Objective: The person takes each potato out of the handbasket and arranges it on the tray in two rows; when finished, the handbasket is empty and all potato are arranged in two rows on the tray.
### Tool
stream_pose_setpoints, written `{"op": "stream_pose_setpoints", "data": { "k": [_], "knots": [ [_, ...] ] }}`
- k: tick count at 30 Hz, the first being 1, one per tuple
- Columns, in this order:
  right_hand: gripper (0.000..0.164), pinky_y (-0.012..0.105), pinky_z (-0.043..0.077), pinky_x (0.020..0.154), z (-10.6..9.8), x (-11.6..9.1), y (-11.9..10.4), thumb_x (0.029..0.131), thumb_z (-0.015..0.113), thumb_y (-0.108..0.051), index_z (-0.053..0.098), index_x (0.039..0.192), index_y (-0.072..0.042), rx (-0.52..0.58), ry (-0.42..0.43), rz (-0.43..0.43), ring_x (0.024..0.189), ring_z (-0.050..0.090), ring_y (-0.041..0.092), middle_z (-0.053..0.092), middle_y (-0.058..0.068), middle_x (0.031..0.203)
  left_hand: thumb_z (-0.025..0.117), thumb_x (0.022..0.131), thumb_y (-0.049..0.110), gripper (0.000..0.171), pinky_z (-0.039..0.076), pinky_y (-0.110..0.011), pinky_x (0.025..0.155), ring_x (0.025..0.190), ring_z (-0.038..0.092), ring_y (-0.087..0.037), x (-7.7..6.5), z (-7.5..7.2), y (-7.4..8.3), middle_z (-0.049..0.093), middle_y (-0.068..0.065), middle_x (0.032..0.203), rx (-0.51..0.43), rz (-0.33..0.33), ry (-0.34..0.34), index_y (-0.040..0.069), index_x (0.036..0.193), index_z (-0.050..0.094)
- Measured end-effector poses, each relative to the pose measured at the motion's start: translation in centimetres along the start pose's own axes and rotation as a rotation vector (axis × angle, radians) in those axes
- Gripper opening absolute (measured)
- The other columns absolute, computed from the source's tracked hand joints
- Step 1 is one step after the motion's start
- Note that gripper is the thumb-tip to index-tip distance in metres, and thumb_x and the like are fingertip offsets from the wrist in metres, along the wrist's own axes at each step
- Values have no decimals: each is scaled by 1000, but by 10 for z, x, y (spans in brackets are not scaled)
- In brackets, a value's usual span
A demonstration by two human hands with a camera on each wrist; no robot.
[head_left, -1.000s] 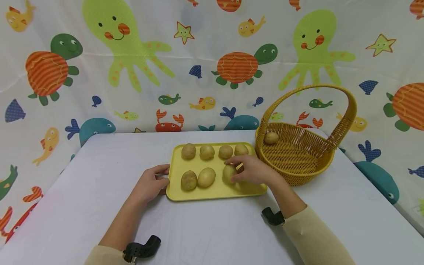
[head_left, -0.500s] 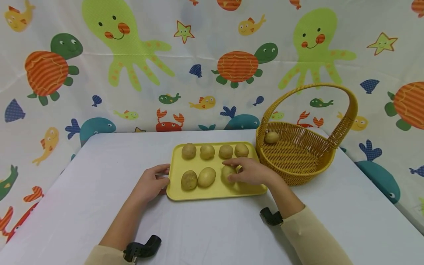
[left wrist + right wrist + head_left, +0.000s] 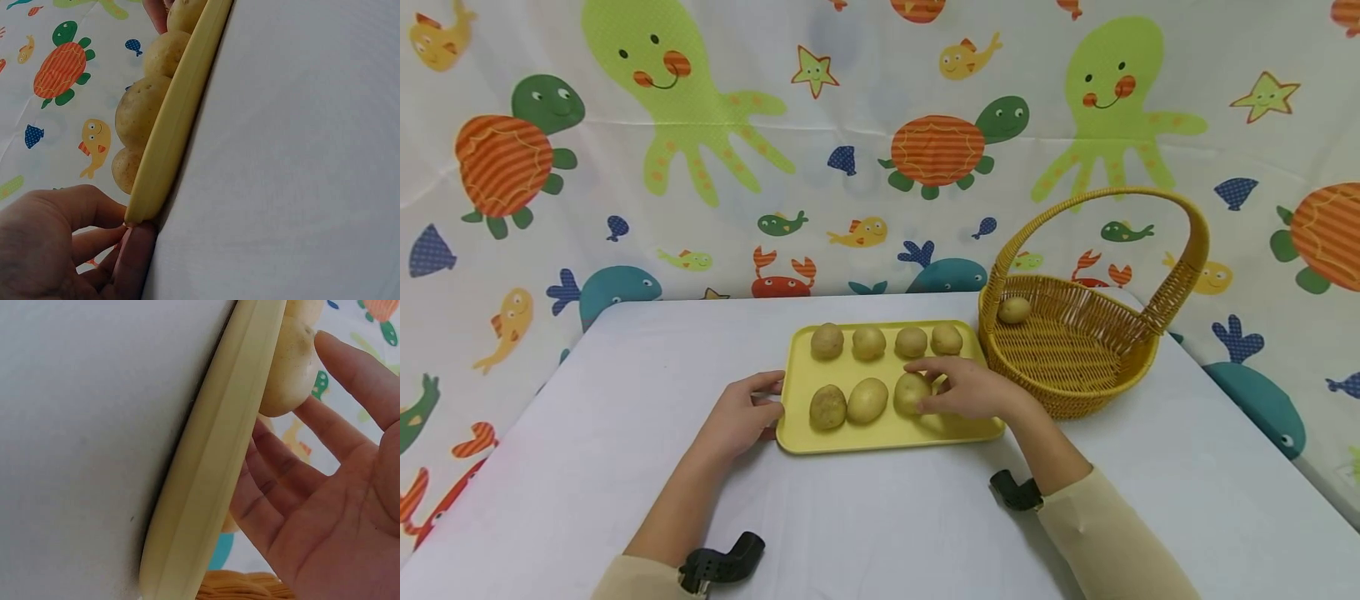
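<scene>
A yellow tray [image 3: 887,442] bears two rows of potatoes. My left hand [image 3: 743,415] grips its left edge; in the left wrist view, thumb and fingers pinch the tray corner. At the right end of the front row sits a potato [image 3: 911,393], with my right hand [image 3: 966,387] at its right side. The right wrist view shows that hand's thumb and fingers spread beside the potato [image 3: 290,372], fingertips right at its surface and palm apart from it. Left of it lie an oval potato [image 3: 867,401] and a darker potato [image 3: 828,407].
A wicker basket [image 3: 1075,400] with a tall handle stands behind and right of the tray, close to its corner. One potato [image 3: 1014,310] lies inside, at its left. Several potatoes, including one at the left end [image 3: 827,342], form the tray's back row. White cloth [image 3: 865,525] covers the table.
The potato by my right hand has moved slightly left, towards the oval one, and more of it shows beyond the fingers. The left hand and tray stay put.
</scene>
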State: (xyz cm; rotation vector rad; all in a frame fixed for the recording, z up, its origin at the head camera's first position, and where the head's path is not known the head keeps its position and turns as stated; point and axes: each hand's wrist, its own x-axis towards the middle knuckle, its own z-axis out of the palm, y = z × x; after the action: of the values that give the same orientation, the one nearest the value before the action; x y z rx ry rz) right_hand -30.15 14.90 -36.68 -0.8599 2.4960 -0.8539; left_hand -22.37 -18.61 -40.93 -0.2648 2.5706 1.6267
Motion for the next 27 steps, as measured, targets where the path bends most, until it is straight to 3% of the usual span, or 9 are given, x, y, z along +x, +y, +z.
{"op": "stream_pose_setpoints", "data": {
  "k": [14, 20, 27],
  "knots": [
    [65, 41, 54, 95, -4, -8, 0, 95, 73, -30, 50, 153, -12, 48, -14, 18, 113, 65, 28, 62, 15, 131, 58, 89, 2, 64, 62, -32, 70, 99, 63, -22, 0, 0, 1, 56, -19, 138, 14, -4, 10, 1, 152, 47],
    [64, 43, 55, 98, -9, -17, 0, 96, 71, -33, 49, 154, -18, 36, -5, 45, 117, 65, 29, 62, 13, 133, 57, 90, 2, 63, 62, -31, 72, 100, 63, -22, 2, 1, 0, 56, -17, 139, 6, -22, 3, 3, 152, 48],
    [60, 50, 51, 105, -27, -31, -3, 97, 69, -30, 50, 153, -21, 101, 59, -22, 122, 62, 29, 60, 14, 143, 57, 90, 3, 63, 62, -32, 72, 101, 63, -23, 1, -1, 1, 56, -18, 139, 6, -28, 6, 3, 153, 48]
  ]
}}
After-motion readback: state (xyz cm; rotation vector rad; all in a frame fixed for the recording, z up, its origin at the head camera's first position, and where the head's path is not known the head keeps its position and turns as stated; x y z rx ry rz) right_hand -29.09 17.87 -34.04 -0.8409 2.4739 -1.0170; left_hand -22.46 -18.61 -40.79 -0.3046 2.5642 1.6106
